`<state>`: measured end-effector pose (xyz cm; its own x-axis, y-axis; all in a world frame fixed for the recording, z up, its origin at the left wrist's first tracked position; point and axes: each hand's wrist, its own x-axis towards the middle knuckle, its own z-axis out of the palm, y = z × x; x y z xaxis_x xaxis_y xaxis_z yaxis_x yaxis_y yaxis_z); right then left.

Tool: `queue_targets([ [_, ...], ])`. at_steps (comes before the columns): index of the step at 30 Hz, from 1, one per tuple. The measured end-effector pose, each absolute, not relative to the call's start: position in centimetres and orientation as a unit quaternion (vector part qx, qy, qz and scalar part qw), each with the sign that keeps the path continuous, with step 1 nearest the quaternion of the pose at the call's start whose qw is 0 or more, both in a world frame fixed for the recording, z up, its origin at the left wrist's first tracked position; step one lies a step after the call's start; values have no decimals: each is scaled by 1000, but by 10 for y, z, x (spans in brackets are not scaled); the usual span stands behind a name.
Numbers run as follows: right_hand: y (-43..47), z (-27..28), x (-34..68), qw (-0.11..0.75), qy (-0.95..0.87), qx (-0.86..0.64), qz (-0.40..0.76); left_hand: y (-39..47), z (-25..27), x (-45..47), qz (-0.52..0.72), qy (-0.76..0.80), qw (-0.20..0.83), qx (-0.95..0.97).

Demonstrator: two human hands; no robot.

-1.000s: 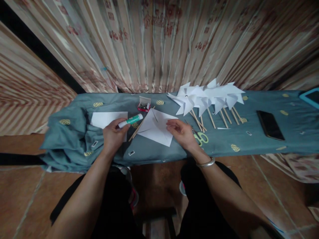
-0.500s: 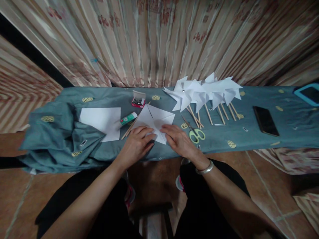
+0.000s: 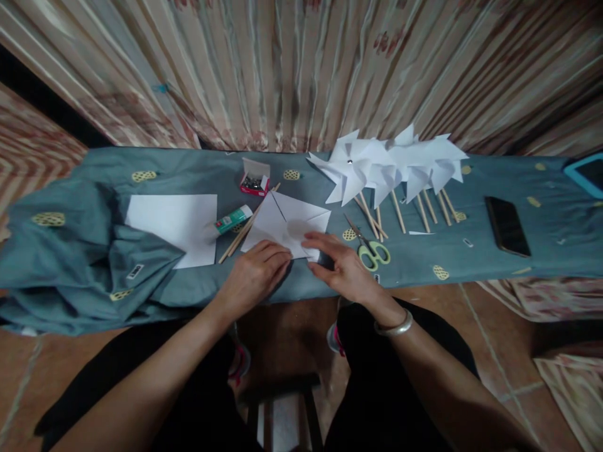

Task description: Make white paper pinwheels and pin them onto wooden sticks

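Observation:
A white paper square (image 3: 284, 216), cut inward from its corners, lies in front of me. My left hand (image 3: 258, 271) grips its near left edge, fingers pressed together. On the near right side, my right hand (image 3: 342, 267) has a paper flap between thumb and fingers, and the flap is bent up. Wooden sticks (image 3: 244, 233) lie left of the square, partly under it. Beside them is a green and white glue stick (image 3: 232, 220). Green-handled scissors (image 3: 372, 252) rest just right of my right hand.
White paper pinwheels (image 3: 358, 169) on several sticks lie at the back right. A small red box (image 3: 254, 179) of metal pins stands open behind the square. White paper sheets (image 3: 188, 220) lie left, partly under bunched cloth (image 3: 85, 251). A black phone (image 3: 507, 226) lies right.
Both hands lay flatter on the paper before. Now the near right flap is lifted and bent in my right hand, and my left fingers have closed at the near edge. The view has shifted slightly.

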<state>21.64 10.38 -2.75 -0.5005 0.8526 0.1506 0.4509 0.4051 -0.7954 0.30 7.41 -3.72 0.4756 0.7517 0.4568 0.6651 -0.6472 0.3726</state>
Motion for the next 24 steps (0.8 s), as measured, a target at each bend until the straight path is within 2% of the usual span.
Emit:
queue_targets([
  [4, 98, -30, 216, 328, -724, -430, 427, 64, -35, 7, 324, 404, 143, 843],
  [8, 96, -35, 215, 353, -692, -440, 451, 56, -35, 8, 322, 432, 162, 827],
  [17, 96, -31, 203, 332, -731, -483, 350, 55, -38, 8, 323, 421, 138, 836],
  [24, 94, -29, 201, 322, -742, -494, 319, 58, -40, 7, 327, 423, 155, 830],
])
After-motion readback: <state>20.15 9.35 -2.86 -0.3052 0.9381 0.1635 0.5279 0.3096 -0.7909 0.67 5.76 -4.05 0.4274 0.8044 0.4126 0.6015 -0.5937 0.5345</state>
